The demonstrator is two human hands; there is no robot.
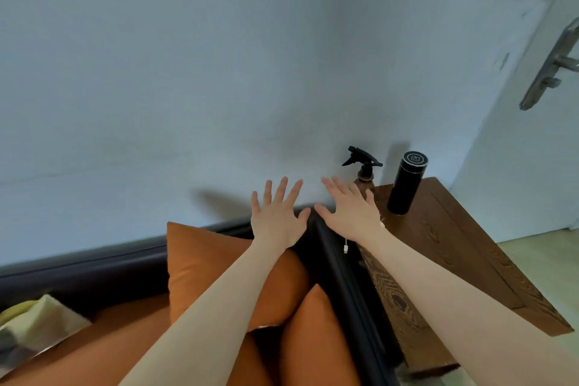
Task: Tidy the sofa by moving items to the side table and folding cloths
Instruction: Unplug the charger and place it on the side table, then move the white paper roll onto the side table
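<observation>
Both hands hang spread and empty over the corner of a dark-framed sofa (332, 263): the left hand (275, 216) with fingers fanned above an orange cushion (203, 263), the right hand (351, 213) fanned at its 3 o'clock, over the sofa arm's edge, neither touching anything that can be made out. The wooden side table (470, 260) stands at 3 o'clock of the hands, already carrying a black flask (407, 185) and, at the flask's 9 o'clock, a brown spray bottle (363, 172) partly hidden behind the right fingers. A white cable end (346, 248) dangles between sofa arm and table, below the right wrist. A crumpled yellowish cloth (37, 326) lies on the seat far off at 8 o'clock, apparently unfolded. The sensible course, judging by the layout, is to turn toward that cloth, lift it by two corners so it hangs flat, and fold it over the seat, keeping clear of the upright bottles.
</observation>
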